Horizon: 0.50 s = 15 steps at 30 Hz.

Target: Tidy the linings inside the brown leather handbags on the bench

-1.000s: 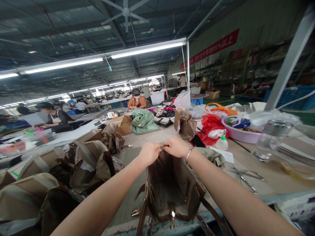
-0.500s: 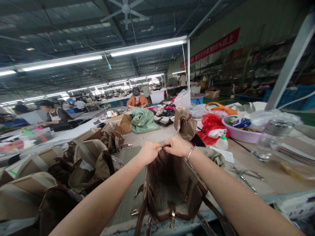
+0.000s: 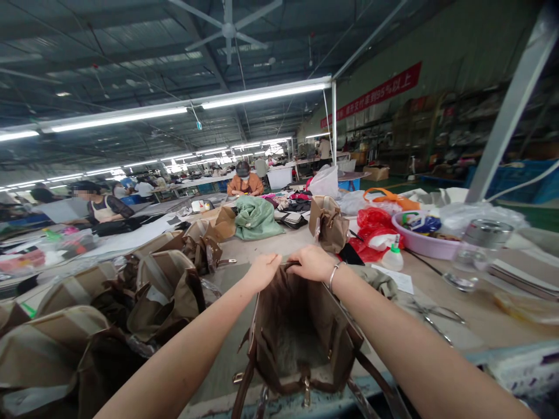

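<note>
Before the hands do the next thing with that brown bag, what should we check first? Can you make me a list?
1. Grip of the left hand on the far rim of the brown bag: ok.
2. Grip of the right hand on the same rim: ok.
3. Bag mouth open toward the person: ok.
4. What the fingers pinch at the rim: cannot tell, it is hidden.
5. The scissors kept away from both hands: ok, they lie on the table to the right.
</note>
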Available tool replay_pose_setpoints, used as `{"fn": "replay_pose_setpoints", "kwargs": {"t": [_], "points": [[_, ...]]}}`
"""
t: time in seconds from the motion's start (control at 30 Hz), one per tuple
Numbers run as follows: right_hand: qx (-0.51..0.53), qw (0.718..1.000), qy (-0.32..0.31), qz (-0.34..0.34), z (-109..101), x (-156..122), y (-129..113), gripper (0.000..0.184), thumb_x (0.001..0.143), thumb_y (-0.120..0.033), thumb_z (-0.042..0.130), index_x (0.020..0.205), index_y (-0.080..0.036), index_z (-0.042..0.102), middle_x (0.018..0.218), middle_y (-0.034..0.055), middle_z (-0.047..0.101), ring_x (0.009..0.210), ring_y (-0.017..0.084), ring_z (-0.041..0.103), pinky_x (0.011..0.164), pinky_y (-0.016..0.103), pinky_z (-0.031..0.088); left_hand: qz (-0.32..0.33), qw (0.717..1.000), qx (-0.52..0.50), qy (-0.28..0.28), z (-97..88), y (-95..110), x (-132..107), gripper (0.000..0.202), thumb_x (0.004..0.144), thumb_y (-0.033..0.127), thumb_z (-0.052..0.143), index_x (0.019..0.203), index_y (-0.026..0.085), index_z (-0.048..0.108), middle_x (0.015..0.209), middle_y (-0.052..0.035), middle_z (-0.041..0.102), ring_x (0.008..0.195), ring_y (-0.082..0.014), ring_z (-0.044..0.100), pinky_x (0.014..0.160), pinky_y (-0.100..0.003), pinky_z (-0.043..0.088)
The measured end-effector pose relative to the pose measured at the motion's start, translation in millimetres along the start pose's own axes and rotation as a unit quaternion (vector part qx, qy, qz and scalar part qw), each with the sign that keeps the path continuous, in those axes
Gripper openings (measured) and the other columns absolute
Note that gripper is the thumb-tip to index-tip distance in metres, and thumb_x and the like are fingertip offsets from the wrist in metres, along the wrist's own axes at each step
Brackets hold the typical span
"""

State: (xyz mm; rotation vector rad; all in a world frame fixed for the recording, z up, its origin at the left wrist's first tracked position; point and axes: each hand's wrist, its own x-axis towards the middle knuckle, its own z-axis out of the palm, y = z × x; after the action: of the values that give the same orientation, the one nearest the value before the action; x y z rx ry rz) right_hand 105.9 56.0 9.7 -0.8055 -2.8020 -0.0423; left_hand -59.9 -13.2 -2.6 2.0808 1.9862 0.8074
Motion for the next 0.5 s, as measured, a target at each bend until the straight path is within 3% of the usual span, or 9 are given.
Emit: {"fn": "replay_pose_setpoints", "kwargs": {"t": [0.1, 0.17, 0.3, 0.5], "points": [[0.005, 1.000, -0.013, -0.001, -1.3, -0.4, 0.2, 0.034, 0.082, -0.047, 0.042, 0.093, -0.027, 0.067, 0.085, 0.0028, 0.069, 0.078, 0.016, 0.059, 0.062, 0.023, 0.034, -0.040, 0.994, -0.099, 0.038, -4.4, -8.2, -6.4, 0.047, 0.088, 0.040, 0.026, 0.091, 0.012, 0.064, 0.088, -0.0063, 0.067, 0.080, -0.0167, 0.058, 0.071, -0.025, 0.041], [0.008, 1.000, -0.014, -0.001, -2.2, -1.4, 1.2, 0.037, 0.082, -0.049, 0.040, 0.091, -0.026, 0.068, 0.084, 0.0030, 0.069, 0.077, 0.016, 0.059, 0.061, 0.023, 0.034, -0.041, 0.993, -0.109, 0.036, -7.9, -12.1, -11.0, 0.045, 0.086, 0.041, 0.030, 0.089, 0.012, 0.064, 0.088, -0.0055, 0.067, 0.081, -0.0172, 0.058, 0.071, -0.025, 0.041], [0.008, 1.000, -0.009, -0.002, -2.3, -1.3, 0.4, 0.044, 0.082, -0.056, 0.035, 0.095, -0.027, 0.067, 0.085, 0.0029, 0.069, 0.076, 0.015, 0.058, 0.060, 0.023, 0.033, 0.000, 0.999, -0.047, -0.023, -13.2, -10.8, -18.3, 0.025, 0.077, 0.032, 0.047, 0.072, 0.014, 0.064, 0.069, 0.0004, 0.062, 0.068, -0.0139, 0.054, 0.061, -0.022, 0.037], [-0.006, 1.000, -0.013, 0.014, 1.0, 5.8, -6.3, 0.043, 0.082, -0.053, 0.036, 0.085, -0.026, 0.069, 0.080, 0.0033, 0.069, 0.073, 0.016, 0.058, 0.057, 0.023, 0.033, -0.047, 0.998, -0.018, -0.043, -12.1, -2.2, -16.3, 0.026, 0.075, 0.027, 0.044, 0.053, 0.015, 0.052, 0.046, 0.0046, 0.039, 0.048, -0.0088, 0.036, 0.048, -0.022, 0.023]]}}
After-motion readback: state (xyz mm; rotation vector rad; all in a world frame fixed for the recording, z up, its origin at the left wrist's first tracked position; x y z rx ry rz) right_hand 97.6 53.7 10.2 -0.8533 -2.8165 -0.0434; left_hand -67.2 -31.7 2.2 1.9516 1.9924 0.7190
